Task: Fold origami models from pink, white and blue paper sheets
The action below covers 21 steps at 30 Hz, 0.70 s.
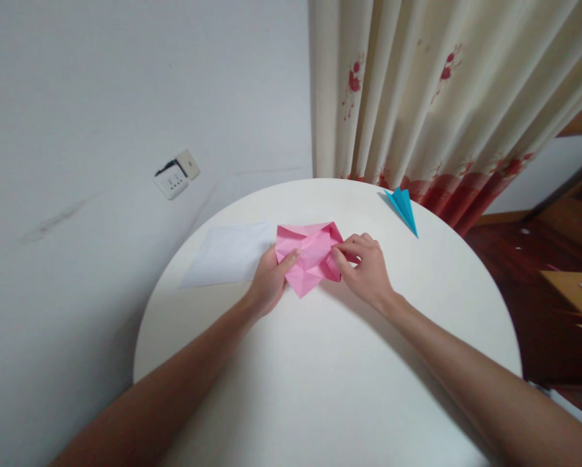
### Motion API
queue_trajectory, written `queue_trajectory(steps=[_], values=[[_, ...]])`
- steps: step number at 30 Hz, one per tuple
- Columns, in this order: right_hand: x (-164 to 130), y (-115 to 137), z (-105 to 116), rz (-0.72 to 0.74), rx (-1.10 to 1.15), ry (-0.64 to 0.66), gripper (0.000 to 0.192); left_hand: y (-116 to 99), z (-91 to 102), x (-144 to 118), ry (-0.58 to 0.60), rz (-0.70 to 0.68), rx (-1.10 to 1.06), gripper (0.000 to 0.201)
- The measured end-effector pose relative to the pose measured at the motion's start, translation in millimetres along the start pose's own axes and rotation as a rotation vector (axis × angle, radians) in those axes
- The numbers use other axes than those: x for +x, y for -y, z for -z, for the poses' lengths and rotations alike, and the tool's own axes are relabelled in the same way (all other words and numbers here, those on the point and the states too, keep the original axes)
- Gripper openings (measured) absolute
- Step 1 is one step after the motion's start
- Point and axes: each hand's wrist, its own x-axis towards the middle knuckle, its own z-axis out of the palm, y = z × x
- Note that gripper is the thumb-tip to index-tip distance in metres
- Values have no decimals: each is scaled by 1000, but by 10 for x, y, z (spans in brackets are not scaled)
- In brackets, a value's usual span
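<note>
Near the far edge of the round table (pixel 320 389), the left hand (pixel 270 282) pinches the pink folded paper (pixel 312 254), steadying it, while the right hand (pixel 366 269) pinches its right flap to crease it. A white sheet (pixel 227 254) lies just left; a blue paper plane (pixel 402 206) rests at the far right edge.

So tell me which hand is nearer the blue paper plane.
Right. The right hand pinches the pink folded paper, below-left of the blue paper plane; the left hand lies farther left.

We see a blue paper plane (pixel 402 206) at the round white table's (pixel 320 363) far edge, a white sheet (pixel 227 254) on its left side, and a floral curtain (pixel 431 104) behind it.
</note>
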Motion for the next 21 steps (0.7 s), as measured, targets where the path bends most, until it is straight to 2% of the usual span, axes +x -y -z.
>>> queue_trajectory(steps=[6,13,16,21], values=[[8,-72,-34,-21,-13,-13,20,11,6,-16,29,-23,69,36],[5,-143,-79,-167,-32,79,17,-30,19,-52,15,-88,390,30],[26,-157,-83,-279,129,85,18,-20,39,-35,3,-81,404,31],[108,-121,16,-501,652,14,17,14,81,19,-12,30,195,40]])
